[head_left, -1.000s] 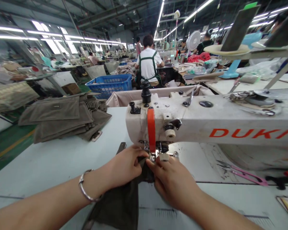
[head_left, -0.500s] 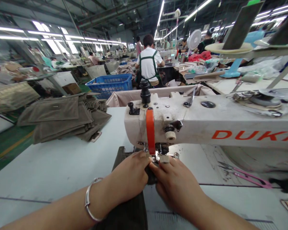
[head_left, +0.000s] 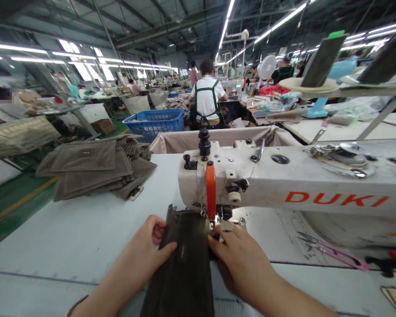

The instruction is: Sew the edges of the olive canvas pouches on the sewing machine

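1. My left hand lies on the left edge of the dark fabric panel, thumb laid across the cloth and fingers curled loosely at its border. It presses down and grips nothing.
2. My right hand bears on the panel's right edge, fingertips flat and close together, just beside the presser foot of the sewing machine.
3. The panel lies flat on the table, its far end under the machine head, its near end running out of view toward me.
4. Risk: the right fingertips sit very near the needle area. If the feed draws the cloth forward while they ride on it, they could be pulled under the foot.
5. Risk: uneven pressure between the two hands may skew the panel, and the seam would wander off the edge.
6. Risk: the pink thread snips lie on the bed to the right. A sweeping wrist could catch on them.
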Available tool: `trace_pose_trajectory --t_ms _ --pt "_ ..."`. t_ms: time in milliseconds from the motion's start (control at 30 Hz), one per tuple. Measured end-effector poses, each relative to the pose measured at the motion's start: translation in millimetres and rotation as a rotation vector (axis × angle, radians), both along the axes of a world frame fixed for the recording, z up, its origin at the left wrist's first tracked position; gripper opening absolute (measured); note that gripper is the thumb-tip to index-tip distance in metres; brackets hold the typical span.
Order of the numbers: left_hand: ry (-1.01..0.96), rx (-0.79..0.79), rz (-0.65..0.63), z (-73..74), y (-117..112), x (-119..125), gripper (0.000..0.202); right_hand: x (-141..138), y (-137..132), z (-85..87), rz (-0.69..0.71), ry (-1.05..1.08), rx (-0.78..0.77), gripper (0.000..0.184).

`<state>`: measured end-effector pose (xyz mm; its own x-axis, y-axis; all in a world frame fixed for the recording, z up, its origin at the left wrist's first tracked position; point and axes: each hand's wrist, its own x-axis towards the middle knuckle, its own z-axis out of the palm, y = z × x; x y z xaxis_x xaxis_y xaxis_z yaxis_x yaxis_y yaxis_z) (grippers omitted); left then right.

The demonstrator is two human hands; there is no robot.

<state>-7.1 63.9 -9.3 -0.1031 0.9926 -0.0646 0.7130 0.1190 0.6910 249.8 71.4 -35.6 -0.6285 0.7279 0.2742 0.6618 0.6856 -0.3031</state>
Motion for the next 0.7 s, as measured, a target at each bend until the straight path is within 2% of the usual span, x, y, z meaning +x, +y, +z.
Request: trace_pose_trajectory --t_ms 100,167,233,300,400,500,567,633,700 --pt "-0.514 -0.086 0.159 3.1 3 7 0.064 -1 1 0.5 0.032 0.044 0.057 0.035" --pt "-0.792 -0.176 0.22 8.6 1 12 0.068 -2 2 -0.9 0.031 0.106 0.117 0.025" --pt "-1.0 -0.303 0.199 12.3 -4 19 0.05 -4 4 -2.9 0.017 0.165 0.171 0.012" --pt "-1.151 -0.391 0.166 13.0 -9 27 0.031 -6 6 -4.3 -0.001 0.188 0.191 0.008" --pt "-1.282 -0.36 0.163 11.5 -13 39 0.027 -7 8 -5.2 -0.016 0.181 0.204 0.013" --pt "-1.318 -0.267 0.158 11.2 -13 44 0.034 -7 10 -6.8 -0.01 0.168 0.221 0.015" --pt "-1.346 -0.28 0.159 11.9 -13 44 0.029 -7 11 -8.3 -0.016 0.166 0.221 0.017" --pt "-1.408 -0.434 0.127 12.5 -16 42 0.023 -6 11 -8.7 -0.032 0.168 0.214 0.02" --pt "-1.439 -0.667 0.03 12.2 -23 44 0.042 -4 10 -7.1 -0.036 0.161 0.204 0.022"
